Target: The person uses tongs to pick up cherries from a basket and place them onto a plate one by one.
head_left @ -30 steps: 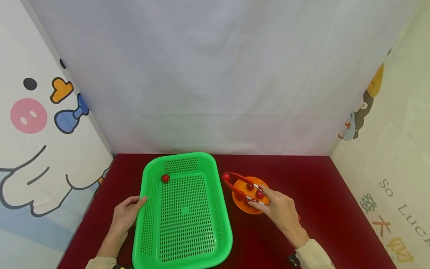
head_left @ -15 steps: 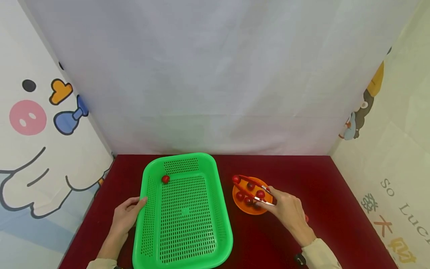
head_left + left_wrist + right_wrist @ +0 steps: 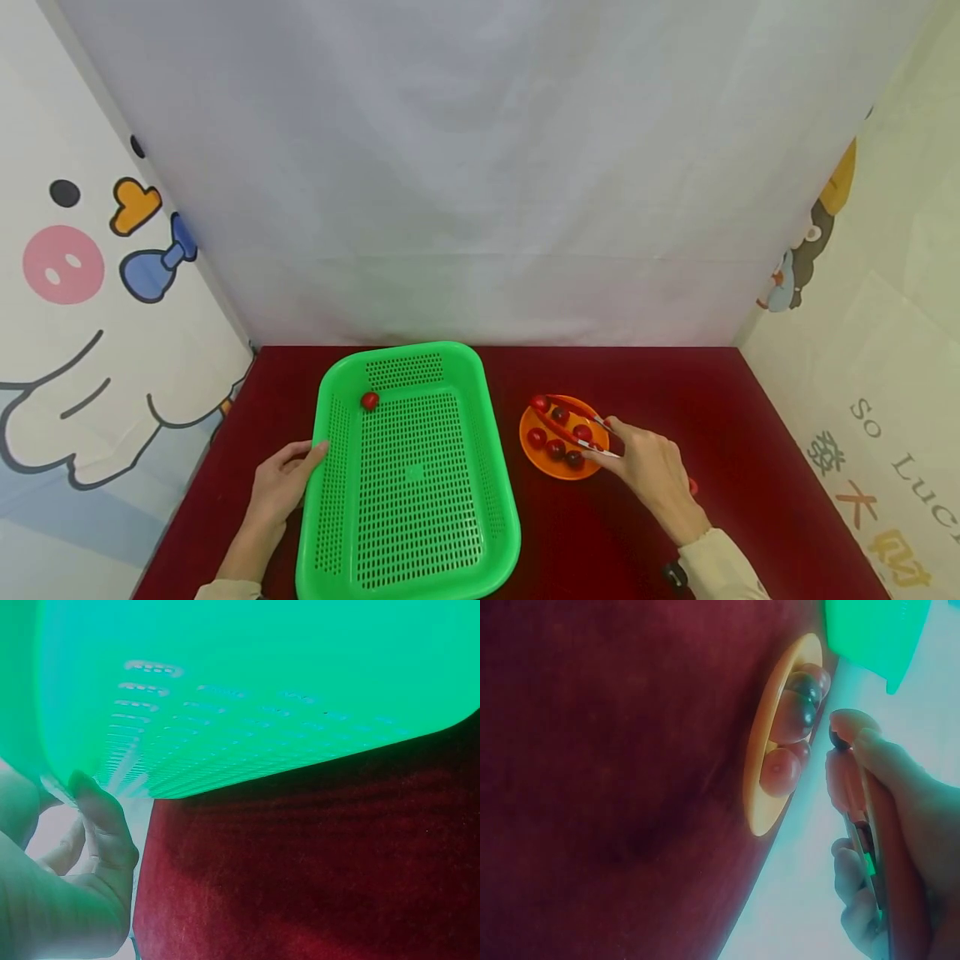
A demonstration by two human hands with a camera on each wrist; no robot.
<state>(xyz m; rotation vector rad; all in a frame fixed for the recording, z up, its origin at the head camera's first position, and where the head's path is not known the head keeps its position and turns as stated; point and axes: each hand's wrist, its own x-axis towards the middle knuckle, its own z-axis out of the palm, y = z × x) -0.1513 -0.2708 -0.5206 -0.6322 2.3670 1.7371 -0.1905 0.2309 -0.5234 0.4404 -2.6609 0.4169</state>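
My left hand (image 3: 279, 483) grips the left rim of a green perforated plastic basket (image 3: 495, 492), thumb over the edge. The left wrist view shows the thumb and fingers pinching the basket wall (image 3: 300, 645) from outside. My right hand (image 3: 652, 467) holds red tongs (image 3: 557, 428) with silvery parts, their red rear end showing behind the wrist. A small round red fruit (image 3: 539, 403) is between the tong tips, over the far left edge of an orange plate (image 3: 534, 457). Several similar fruits (image 3: 555, 449), some darker, lie on the plate.
One small red fruit (image 3: 370, 401) lies in the basket's far left corner. The dark red tabletop (image 3: 675, 383) ends at a pale curtain (image 3: 480, 167) behind. Printed cloth panels (image 3: 862, 333) stand at both sides.
My right hand has moved right with the tongs, bringing the small red fruit from left of the orange plate to over its far left edge. The left hand and basket have barely moved.
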